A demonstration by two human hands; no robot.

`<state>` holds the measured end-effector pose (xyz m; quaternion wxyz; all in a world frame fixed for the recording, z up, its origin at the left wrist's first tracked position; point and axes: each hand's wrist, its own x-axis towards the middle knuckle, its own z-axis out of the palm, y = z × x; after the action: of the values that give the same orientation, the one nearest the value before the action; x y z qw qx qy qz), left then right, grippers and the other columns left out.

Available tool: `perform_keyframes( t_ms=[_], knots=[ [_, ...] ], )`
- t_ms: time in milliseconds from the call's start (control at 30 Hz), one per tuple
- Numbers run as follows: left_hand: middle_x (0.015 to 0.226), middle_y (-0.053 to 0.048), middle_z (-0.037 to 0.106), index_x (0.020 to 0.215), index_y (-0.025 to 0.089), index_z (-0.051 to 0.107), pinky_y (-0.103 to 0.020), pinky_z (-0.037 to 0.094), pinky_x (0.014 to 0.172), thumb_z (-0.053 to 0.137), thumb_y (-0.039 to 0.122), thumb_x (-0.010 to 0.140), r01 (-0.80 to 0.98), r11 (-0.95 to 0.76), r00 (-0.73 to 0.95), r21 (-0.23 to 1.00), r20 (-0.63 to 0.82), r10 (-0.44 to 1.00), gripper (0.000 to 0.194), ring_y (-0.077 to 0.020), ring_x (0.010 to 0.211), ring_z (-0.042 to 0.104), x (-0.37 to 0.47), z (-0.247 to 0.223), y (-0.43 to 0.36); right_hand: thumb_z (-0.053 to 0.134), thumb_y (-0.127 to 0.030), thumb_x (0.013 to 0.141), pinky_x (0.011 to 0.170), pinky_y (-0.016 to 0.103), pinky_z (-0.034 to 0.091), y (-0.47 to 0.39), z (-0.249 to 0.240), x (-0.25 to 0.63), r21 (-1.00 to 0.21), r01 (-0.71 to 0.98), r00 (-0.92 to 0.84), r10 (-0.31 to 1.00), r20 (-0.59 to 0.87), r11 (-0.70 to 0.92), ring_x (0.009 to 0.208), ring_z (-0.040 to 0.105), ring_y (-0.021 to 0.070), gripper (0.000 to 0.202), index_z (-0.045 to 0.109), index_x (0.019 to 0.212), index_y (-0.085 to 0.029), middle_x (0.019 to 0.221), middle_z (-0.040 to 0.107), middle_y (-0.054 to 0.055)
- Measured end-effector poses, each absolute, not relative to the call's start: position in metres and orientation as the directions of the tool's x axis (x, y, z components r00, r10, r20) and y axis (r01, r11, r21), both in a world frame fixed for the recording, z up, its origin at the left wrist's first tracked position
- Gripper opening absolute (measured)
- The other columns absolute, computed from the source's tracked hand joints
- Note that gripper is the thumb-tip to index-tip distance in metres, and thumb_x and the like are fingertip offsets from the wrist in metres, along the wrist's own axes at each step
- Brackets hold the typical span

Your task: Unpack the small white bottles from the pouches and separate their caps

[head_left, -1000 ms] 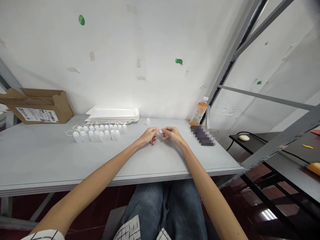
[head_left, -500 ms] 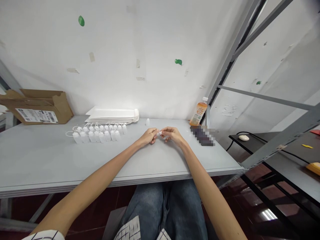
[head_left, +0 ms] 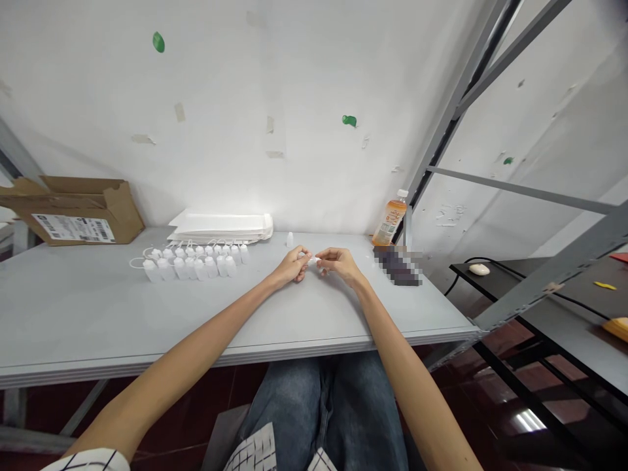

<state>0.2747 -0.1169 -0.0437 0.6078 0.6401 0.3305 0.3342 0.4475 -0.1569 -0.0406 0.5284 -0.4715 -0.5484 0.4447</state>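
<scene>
My left hand (head_left: 295,265) is closed on a small white piece (head_left: 313,261), mostly hidden by the fingers. On its other side, my right hand (head_left: 335,262) pinches the same white piece between thumb and fingertips. Both hands are close together above the grey table (head_left: 299,320). Just behind them stands a single small white bottle (head_left: 290,240). To the left, several small white bottles (head_left: 189,268) stand in rows, some with thin white loops.
Flat white sheets or bags (head_left: 220,227) lie by the wall. An open cardboard box (head_left: 78,209) is at far left. An orange drink bottle (head_left: 390,219) and a blurred dark object (head_left: 400,267) sit at right, beside a metal frame (head_left: 520,190).
The fingers of my right hand have shifted slightly around the white piece. The hands otherwise keep their place, and the bottles have not moved.
</scene>
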Motion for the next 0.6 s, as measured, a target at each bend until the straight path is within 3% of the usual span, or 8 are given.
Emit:
perform_keyframes(
  t_ms=[400, 600],
  knots=[
    [0.044, 0.011, 0.037, 0.085, 0.022, 0.043, -0.015, 0.026, 0.030, 0.045, 0.039, 0.097, 0.075, -0.012, 0.569, 0.997, -0.033, 0.822, 0.021, -0.0087, 0.027, 0.042, 0.2708, -0.0393, -0.1159, 0.085, -0.029, 0.051, 0.056, 0.030, 0.054, -0.1616, -0.0347, 0.4437, -0.992, -0.007, -0.014, 0.992, 0.124, 0.124, 0.059, 0.061, 0.0141, 0.029, 0.072, 0.072, -0.014, 0.068, 0.069, 0.004],
    [0.051, 0.005, 0.052, 0.088, 0.020, 0.046, -0.015, 0.028, 0.031, 0.045, 0.038, 0.097, 0.065, -0.085, 0.572, 0.994, 0.032, 0.820, 0.020, -0.0109, 0.033, 0.053, 0.2715, -0.0413, -0.1151, 0.085, -0.031, 0.052, 0.050, 0.027, 0.052, -0.1623, -0.0337, 0.4443, -0.991, 0.004, 0.006, 0.991, 0.135, 0.135, 0.060, 0.058, 0.0139, 0.031, 0.072, 0.073, -0.014, 0.066, 0.067, 0.004]
  ],
)
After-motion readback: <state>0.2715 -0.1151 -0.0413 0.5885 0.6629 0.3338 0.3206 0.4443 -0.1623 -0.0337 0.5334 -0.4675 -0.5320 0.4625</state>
